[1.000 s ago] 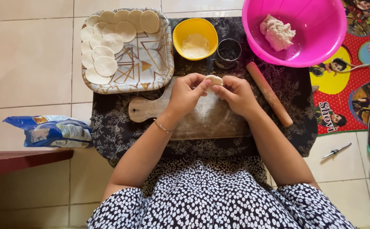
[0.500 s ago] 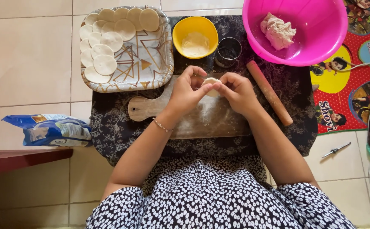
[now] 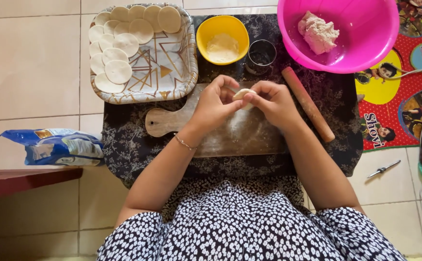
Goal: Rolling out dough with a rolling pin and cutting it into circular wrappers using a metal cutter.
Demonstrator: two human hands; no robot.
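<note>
A small pale piece of dough [image 3: 244,94] is pinched between the fingertips of both hands, just above a floured wooden board [image 3: 230,135]. My left hand [image 3: 214,103] grips it from the left and wears a thin bracelet at the wrist. From the right, my right hand [image 3: 275,101] closes its fingers on the same piece. A wooden rolling pin [image 3: 307,104] lies slanted beside my right hand.
A patterned tray [image 3: 172,72] with several round dough discs sits at the back left. Behind the board stand a yellow bowl of flour [image 3: 222,39], a round metal cutter [image 3: 261,54] and a pink bowl [image 3: 365,38] holding a dough lump. A blue bag [image 3: 56,146] lies on the floor tiles.
Both hands have stayed together over the board, fingers shifting slightly around the dough piece. Nothing else has moved.
</note>
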